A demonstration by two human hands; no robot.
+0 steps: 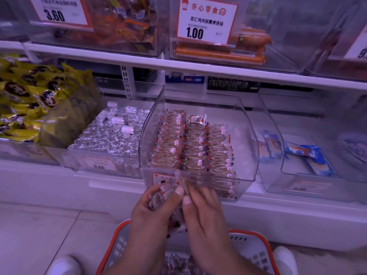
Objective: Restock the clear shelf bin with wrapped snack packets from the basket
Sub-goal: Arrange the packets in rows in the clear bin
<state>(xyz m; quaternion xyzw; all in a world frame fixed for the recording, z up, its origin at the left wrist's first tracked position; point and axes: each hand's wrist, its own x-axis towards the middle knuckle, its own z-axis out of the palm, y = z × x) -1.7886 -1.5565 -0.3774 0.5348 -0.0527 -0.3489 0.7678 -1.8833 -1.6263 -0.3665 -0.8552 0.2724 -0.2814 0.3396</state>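
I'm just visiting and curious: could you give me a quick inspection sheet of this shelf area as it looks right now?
Surface: white shelf, pale floor tiles below.
Job's things: clear bin holds three upright rows of packets; basket on the floor, more packets inside.
Clutter: foil sweets, yellow packs, blue bars in neighbouring bins.
Hands: left hand and right hand together grip a bundle at the bin's front edge.
Cables: nothing seen.
Surroundings: upper shelf with sausages and price tags.

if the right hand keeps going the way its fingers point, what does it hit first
Probably the front lip of the clear bin, just ahead of the right hand and its packets; depth is hard to judge.
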